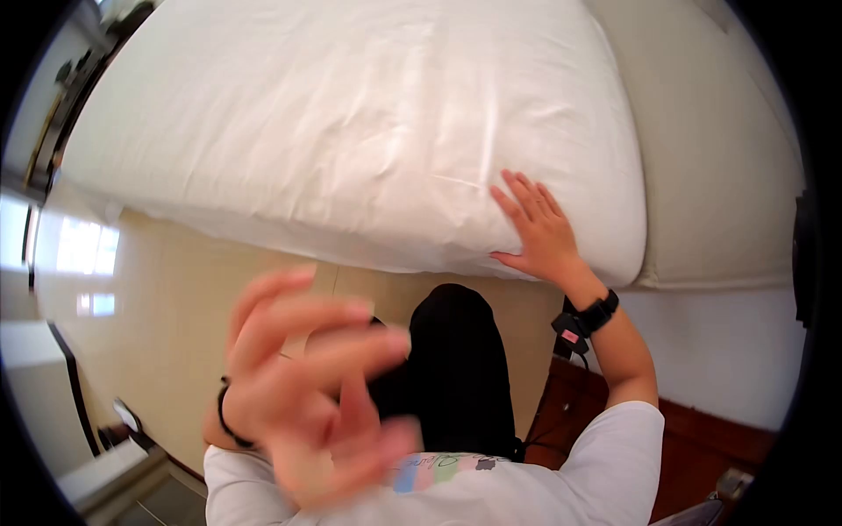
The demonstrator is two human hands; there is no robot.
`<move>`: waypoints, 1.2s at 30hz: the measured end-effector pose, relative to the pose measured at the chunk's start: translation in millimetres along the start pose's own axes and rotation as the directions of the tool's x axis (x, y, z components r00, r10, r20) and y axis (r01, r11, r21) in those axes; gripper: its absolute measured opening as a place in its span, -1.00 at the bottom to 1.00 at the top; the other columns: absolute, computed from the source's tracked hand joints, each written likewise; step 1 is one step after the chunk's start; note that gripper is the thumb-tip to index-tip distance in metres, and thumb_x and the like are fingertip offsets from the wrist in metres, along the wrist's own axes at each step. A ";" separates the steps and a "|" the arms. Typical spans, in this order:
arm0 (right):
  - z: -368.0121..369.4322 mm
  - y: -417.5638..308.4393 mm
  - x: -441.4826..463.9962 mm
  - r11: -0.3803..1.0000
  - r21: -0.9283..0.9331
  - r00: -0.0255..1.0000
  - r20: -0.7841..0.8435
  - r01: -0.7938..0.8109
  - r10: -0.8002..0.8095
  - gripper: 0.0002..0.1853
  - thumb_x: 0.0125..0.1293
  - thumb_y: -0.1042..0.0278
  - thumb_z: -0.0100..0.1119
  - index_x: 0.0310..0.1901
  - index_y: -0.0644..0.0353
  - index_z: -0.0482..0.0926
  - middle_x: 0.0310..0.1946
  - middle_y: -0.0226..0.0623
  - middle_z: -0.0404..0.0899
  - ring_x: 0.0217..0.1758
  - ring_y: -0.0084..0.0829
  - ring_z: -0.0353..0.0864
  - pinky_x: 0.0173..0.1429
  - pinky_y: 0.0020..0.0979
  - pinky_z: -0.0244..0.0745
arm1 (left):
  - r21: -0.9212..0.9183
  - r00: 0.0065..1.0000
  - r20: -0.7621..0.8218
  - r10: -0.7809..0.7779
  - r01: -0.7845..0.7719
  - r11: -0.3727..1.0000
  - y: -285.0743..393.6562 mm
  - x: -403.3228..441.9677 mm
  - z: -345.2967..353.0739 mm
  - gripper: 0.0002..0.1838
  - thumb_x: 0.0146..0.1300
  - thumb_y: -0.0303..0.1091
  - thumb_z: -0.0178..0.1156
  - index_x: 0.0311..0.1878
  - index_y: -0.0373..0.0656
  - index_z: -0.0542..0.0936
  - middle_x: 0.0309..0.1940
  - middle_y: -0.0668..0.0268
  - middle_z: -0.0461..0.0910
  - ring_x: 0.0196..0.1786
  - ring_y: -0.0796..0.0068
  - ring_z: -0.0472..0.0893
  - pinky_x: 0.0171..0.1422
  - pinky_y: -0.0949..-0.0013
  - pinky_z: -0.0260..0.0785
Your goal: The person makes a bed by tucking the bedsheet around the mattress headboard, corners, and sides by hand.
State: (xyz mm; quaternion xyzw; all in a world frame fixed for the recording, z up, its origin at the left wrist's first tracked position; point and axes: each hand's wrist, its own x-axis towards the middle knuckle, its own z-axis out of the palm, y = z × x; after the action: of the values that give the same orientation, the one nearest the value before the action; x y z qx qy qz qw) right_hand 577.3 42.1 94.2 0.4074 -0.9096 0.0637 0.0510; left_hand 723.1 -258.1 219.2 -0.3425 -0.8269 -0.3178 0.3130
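A mattress under a wrinkled white sheet fills the upper part of the head view. My right hand rests on the sheet near its front right corner, palm down with the fingers spread. The wrist above it wears a black band with a small dark device and a cable hanging from it. Close to the camera, my left hand is lifted in front of my body and blurred by motion. Its fingers are half bent and apart, and no object shows in them.
A pale padded headboard borders the mattress on the right. Below it are a white wall and dark reddish wood. Shiny beige floor tiles run along the bedside. White furniture stands at the left. My knees in black trousers are near the bed.
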 end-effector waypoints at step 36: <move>228.9 -77.4 43.0 0.835 0.177 0.692 0.484 0.522 -0.535 -0.41 0.20 0.48 -0.04 0.33 0.06 0.30 0.41 -0.48 0.22 0.48 -0.46 0.14 0.53 -0.37 0.04 | -0.817 -0.072 0.338 -0.939 0.473 -0.330 -199.3 -314.0 221.2 -0.40 0.26 -0.19 0.24 0.30 -0.19 0.28 0.21 0.21 0.40 0.22 0.30 0.43 0.21 0.17 0.38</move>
State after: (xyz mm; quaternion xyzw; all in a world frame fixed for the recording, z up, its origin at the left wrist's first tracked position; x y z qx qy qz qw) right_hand 597.3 -76.6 -119.7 0.6537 -0.7324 -0.0534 -0.1827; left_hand 683.1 -322.1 -206.9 0.3325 -0.4376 -0.8354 0.0086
